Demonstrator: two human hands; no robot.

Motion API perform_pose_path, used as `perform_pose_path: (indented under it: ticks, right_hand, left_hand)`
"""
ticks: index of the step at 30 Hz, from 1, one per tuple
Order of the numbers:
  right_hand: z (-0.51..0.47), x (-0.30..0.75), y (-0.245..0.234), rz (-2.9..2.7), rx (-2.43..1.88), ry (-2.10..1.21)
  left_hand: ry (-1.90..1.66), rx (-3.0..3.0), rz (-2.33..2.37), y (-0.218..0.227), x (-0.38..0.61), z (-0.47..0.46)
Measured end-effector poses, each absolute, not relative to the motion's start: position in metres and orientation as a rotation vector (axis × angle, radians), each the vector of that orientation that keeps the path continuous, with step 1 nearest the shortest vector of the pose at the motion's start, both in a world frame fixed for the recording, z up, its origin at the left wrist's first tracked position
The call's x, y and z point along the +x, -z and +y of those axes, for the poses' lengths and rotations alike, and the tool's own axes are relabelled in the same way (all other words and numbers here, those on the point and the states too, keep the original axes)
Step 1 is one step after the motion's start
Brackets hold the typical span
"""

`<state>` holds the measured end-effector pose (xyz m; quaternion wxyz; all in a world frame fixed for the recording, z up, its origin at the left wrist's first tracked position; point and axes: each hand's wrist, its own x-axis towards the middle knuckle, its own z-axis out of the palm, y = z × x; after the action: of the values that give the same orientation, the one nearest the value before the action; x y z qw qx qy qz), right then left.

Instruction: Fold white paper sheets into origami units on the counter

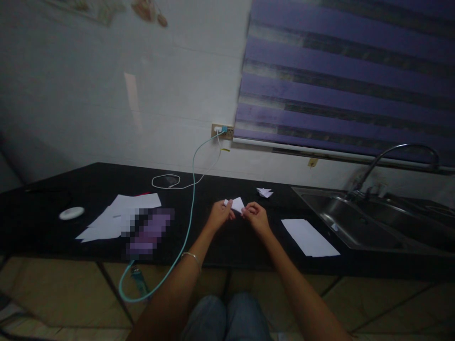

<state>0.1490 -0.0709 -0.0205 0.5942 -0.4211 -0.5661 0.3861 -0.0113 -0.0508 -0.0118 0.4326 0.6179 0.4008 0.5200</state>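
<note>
A small folded white paper (237, 204) is pinched between both my hands just above the black countertop (88, 182). My left hand (220, 214) grips its left edge with closed fingers, and a thin bracelet shows on that wrist. My right hand (254, 215) pinches the paper's right corner. A second small folded paper piece (265, 192) lies on the counter a little beyond my right hand.
A white sheet (308, 237) lies right of my hands, next to a steel sink (350, 220) with a curved tap. A stack of white sheets (117, 219), a blurred purple object and a white oval thing (71, 213) lie to the left. A teal cable (192, 189) runs from the wall socket over the edge.
</note>
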Motion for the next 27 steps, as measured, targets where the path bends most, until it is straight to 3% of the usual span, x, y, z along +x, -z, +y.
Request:
perform_pose_path:
  ticks: [9,27]
  right_hand:
    - [-0.069,0.15,0.022,-1.289,-0.961,-0.923]
    - [-0.07,0.149,0.02,-1.309,-0.942,-0.965]
  left_hand:
    - [-1.102,1.646,0.857,0.004,-0.013,-0.064]
    - [-1.103,1.56,0.904,0.014,-0.01,-0.053]
